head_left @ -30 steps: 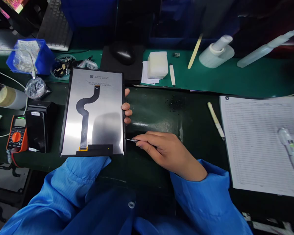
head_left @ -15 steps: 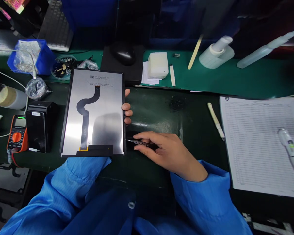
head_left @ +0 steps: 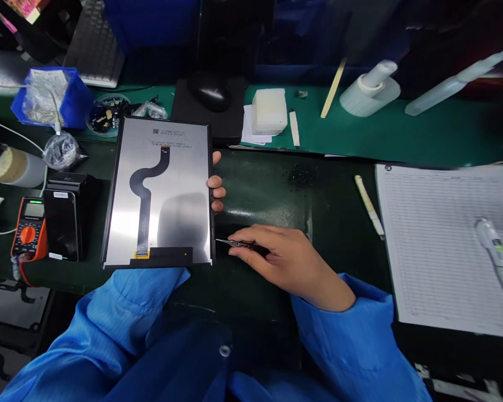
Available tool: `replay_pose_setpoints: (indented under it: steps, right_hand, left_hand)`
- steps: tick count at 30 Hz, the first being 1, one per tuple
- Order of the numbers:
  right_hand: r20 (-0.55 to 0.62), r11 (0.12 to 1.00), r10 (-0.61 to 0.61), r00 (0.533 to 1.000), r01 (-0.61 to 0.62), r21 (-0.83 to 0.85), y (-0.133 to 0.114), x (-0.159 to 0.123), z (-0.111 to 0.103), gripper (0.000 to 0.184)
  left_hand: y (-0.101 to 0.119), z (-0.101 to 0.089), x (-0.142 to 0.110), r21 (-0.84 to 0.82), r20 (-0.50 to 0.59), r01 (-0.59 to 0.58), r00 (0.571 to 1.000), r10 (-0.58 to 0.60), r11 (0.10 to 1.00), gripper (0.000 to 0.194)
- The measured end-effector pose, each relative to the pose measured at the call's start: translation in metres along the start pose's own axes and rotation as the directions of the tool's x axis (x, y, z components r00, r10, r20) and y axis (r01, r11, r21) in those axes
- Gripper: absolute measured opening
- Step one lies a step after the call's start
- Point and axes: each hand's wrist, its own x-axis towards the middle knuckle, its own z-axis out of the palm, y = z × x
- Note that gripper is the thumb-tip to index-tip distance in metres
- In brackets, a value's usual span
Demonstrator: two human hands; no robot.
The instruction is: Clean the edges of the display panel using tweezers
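My left hand (head_left: 217, 192) supports a tablet display panel (head_left: 180, 195) from beneath. Its fingertips curl round the panel's right edge, while the palm is hidden behind it. The panel's silvery back faces me, with a dark, wavy flex cable (head_left: 145, 206) running down it to a black strip along the lower edge. Between thumb and fingers, my right hand (head_left: 276, 251) grips dark tweezers (head_left: 245, 245). Their tip points left and lies at the panel's lower right edge; whether it touches cannot be made out.
An orange multimeter (head_left: 26, 229) and a black phone-like device (head_left: 62, 223) stand to the left. Behind are a blue bin (head_left: 77, 100), a mouse (head_left: 212, 92) and a white foam block (head_left: 269, 111). On the right, a marker pen (head_left: 497, 257) lies on lined sheets (head_left: 436, 251).
The panel has shifted very slightly left with my left hand. My right hand and the tweezers stay almost where they were, tip still at the panel's edge.
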Motion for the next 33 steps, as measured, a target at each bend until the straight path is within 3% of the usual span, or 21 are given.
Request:
replay_pose_setpoints:
  steps: [5, 11, 17, 23, 30, 33]
  right_hand:
    - [0.008, 0.998, -0.059, 0.998, 0.059, -0.026, 0.0031, -0.0003, 0.0002, 0.022]
    - [0.014, 1.000, 0.024, 1.000, -0.024, -0.005, 0.0015, -0.0008, 0.0011, 0.020]
    - [0.008, 0.998, -0.057, 0.998, 0.057, -0.007, 0.0033, -0.0001, 0.0006, 0.020]
    - [0.021, 1.000, 0.026, 0.999, -0.026, 0.013, 0.0024, -0.0016, 0.0018, 0.016]
    - [0.014, 0.998, -0.057, 0.998, 0.057, -0.007, 0.0026, 0.0006, 0.0005, 0.020]
    - [0.016, 1.000, -0.013, 1.000, 0.013, 0.001, 0.0019, -0.0002, 0.0010, 0.020]
  left_hand:
    - [0.0005, -0.0041, 0.0006, -0.012, 0.005, 0.012, 1.000, -0.012, 1.000, 0.075]
    - [0.0032, -0.0045, 0.0008, -0.002, -0.001, 0.026, 1.000, -0.026, 1.000, 0.070]
    - [0.0028, -0.0027, 0.0021, -0.009, 0.001, 0.031, 1.000, -0.031, 0.999, 0.071]
    - [0.0000, -0.0045, 0.0014, -0.038, 0.009, -0.008, 1.000, 0.009, 0.999, 0.075]
    - [0.0052, -0.0052, 0.0010, -0.027, 0.027, 0.034, 0.999, -0.034, 0.999, 0.071]
    - [0.0067, -0.0050, 0.0012, -0.015, 0.013, 0.038, 0.999, -0.038, 0.999, 0.068]
